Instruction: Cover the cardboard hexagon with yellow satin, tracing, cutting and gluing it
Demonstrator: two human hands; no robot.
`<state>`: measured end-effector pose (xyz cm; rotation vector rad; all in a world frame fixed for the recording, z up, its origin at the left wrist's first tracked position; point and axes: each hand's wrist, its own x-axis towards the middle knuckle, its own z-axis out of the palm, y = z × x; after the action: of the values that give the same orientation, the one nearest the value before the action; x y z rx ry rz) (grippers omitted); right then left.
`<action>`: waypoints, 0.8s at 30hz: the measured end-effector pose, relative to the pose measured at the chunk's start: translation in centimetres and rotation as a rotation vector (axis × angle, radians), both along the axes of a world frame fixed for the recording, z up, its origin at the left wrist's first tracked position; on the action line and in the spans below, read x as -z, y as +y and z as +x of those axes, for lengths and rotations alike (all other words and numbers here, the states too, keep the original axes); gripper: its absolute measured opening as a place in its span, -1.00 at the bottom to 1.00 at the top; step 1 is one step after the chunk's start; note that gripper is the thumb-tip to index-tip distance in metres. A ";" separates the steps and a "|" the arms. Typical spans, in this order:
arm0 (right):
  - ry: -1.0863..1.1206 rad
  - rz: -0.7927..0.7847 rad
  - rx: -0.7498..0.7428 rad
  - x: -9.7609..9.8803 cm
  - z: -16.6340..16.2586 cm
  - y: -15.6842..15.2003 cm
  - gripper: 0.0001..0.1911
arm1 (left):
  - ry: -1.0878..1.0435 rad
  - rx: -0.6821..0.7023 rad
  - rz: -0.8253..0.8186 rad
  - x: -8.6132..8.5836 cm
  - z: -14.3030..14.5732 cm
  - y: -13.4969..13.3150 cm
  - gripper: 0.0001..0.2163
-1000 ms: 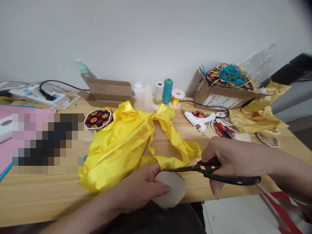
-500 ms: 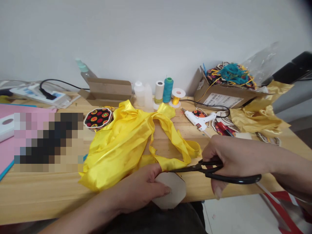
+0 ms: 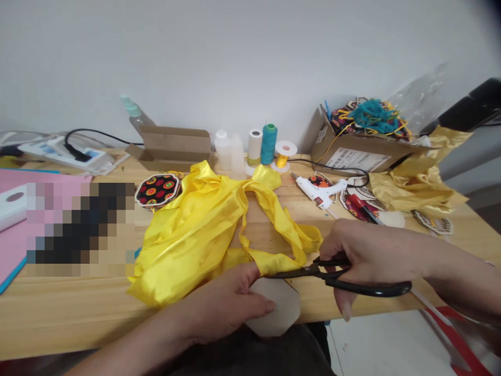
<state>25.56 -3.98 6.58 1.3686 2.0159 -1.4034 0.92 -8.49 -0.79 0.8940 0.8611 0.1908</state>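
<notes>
My left hand is closed on a pale octagonal card piece and the edge of the yellow satin cloth at the wooden table's front edge. My right hand grips black scissors, fingers through the handles. The blades point left and meet the yellow cloth strip just beside my left thumb. The cloth spreads in loose folds and loops across the table's middle.
A patterned octagon pad, a small open carton, bottles, thread spools, a white glue gun, a box of scraps, gold cloth, a pink sheet and a power strip lie on the table.
The scissors and my right hand have shifted slightly left toward the cloth. My left hand keeps its hold on the card and cloth.
</notes>
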 end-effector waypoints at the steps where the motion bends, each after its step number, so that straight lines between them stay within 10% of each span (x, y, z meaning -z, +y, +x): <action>1: 0.000 0.002 0.001 0.0 0.0 0.0 -0.63 | 0.002 0.000 0.000 0.0 0.0 0.0 -0.68; 24: -0.005 0.061 -0.063 0.0 0.3 -0.3 -0.50 | 0.034 0.034 0.062 -0.4 0.0 -0.1 -0.64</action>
<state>25.85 -4.26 6.54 1.3199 2.0955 -1.3209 0.92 -8.63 -0.38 0.9717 0.8747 0.1735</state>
